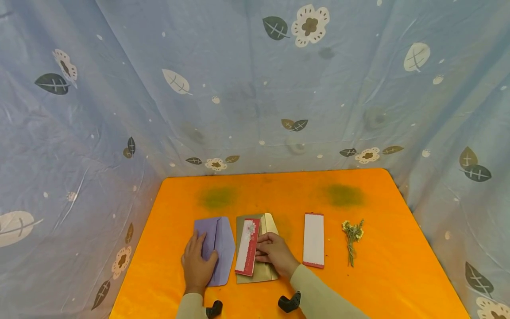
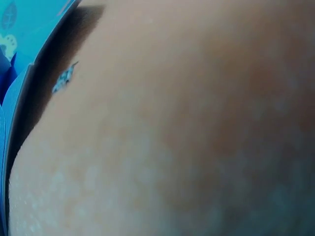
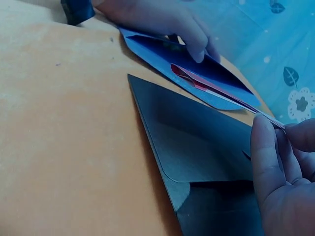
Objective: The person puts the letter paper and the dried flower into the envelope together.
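A purple envelope [image 1: 225, 250] lies flap side up at the table's left, under my left hand [image 1: 199, 263]. That hand's fingers spread over the pocket panel, with the thumb at its mouth; the right wrist view shows the blue-tinted mouth gaping around the thumb. My right hand [image 1: 279, 257] pinches a folded red-and-white card [image 1: 247, 248] by its right long edge, thumb against fingers. The flowered card is held above a gold envelope [image 1: 260, 274], which is partly covered by card and hand. Skin fills most of the left wrist view.
Right of my right hand lies a white card with red ends [image 1: 313, 241]. A small bunch of dried yellow flowers [image 1: 351, 241] lies farther right. The orange table [image 1: 279, 190] meets printed curtains [image 1: 255, 88] at its back and sides. Black wrist devices [image 1: 290, 302] sit at both cuffs.
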### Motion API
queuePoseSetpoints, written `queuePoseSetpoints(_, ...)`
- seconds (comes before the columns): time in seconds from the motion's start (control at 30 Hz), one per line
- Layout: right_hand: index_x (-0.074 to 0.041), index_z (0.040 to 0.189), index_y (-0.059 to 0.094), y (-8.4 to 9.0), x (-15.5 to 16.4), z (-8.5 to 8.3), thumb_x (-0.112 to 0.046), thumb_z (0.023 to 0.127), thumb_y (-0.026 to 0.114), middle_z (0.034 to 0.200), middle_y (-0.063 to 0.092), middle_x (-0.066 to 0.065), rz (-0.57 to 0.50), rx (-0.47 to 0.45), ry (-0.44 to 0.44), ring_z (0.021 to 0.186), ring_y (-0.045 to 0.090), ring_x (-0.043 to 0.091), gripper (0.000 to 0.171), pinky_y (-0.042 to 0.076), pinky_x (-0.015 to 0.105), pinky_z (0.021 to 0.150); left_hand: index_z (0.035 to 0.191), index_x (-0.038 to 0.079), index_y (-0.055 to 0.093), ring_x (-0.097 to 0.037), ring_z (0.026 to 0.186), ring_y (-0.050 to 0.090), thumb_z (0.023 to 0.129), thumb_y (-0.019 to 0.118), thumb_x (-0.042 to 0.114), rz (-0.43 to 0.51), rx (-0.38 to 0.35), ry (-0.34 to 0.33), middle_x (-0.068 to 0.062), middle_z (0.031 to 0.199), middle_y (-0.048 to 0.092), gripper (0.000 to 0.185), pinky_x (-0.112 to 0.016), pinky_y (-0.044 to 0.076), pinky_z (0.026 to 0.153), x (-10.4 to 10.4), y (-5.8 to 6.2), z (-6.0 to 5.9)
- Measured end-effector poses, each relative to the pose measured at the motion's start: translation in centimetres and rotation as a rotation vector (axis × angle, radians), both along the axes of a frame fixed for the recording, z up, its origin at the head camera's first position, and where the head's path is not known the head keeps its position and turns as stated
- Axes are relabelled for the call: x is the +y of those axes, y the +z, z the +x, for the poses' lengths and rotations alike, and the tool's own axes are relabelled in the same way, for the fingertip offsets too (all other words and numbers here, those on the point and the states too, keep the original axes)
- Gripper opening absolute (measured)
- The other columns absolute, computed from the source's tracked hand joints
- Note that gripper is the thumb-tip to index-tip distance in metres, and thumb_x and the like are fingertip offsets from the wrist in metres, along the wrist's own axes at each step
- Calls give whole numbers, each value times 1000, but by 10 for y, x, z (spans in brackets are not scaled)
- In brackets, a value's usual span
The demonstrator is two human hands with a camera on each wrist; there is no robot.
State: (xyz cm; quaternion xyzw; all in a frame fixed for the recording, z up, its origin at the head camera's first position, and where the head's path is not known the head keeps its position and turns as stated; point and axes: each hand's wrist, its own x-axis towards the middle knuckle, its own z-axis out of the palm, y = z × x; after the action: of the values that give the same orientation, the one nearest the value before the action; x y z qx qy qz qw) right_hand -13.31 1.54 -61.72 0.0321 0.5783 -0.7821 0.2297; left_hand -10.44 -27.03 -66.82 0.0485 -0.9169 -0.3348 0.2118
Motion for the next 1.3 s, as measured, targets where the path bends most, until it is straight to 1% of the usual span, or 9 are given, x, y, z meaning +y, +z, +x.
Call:
queuePoseSetpoints(0.17,10,123,62,-4,-8,0,-1,108,61,100,70,18,1,6,-3,83,76,25,18,64,41,80,149,5,65,-47,149,40,85,78,20,7,9,0,-23,165,45,68,-71,27,108,0,0,0)
queuePoseSetpoints(0.4,11,121,62,-3,-13,3,0,107,61,100,70,20,10,11,-5,81,75,26,18,64,42,80,147,4,66,-49,148,41,84,78,20,5,19,1,-25,164,47,67,-71,28,106,0,2,1)
queuePoseSetpoints(0.53,11,121,61,-2,-16,2,1,107,61,99,69,20,0,8,-8,82,74,25,18,64,43,80,146,3,67,-49,147,42,83,78,19,8,25,2,-26,163,48,66,-71,28,105,0,3,1)
queuePoseSetpoints(0.67,11,121,62,-1,-21,1,0,108,61,99,68,19,5,16,-7,82,74,25,17,64,43,81,147,4,66,-48,148,41,84,78,20,6,13,4,-25,164,47,66,-69,28,106,0,2,0)
queuePoseSetpoints(0.83,9,119,63,-2,-29,1,0,107,61,98,67,18,38,33,0,80,74,24,15,65,42,79,149,5,65,-47,149,40,85,78,21,5,7,5,-24,165,45,67,-69,28,107,0,1,0)
queuePoseSetpoints(0.93,8,118,63,-4,-35,3,0,107,61,97,68,18,63,46,12,80,73,24,13,65,41,77,150,5,65,-46,150,39,85,79,21,7,1,5,-23,166,45,68,-69,28,108,0,1,0)
queuePoseSetpoints(1.13,6,117,63,-9,-41,8,1,108,61,94,68,16,102,40,26,79,71,24,11,65,41,74,151,5,64,-46,151,38,85,79,21,9,-20,7,-23,167,44,70,-69,27,108,0,2,1)
queuePoseSetpoints(1.3,6,118,63,-8,-44,7,1,108,60,95,68,17,88,37,13,79,71,25,12,65,41,75,151,5,63,-45,152,37,86,78,21,4,-31,11,-23,167,43,69,-69,27,109,0,2,0)
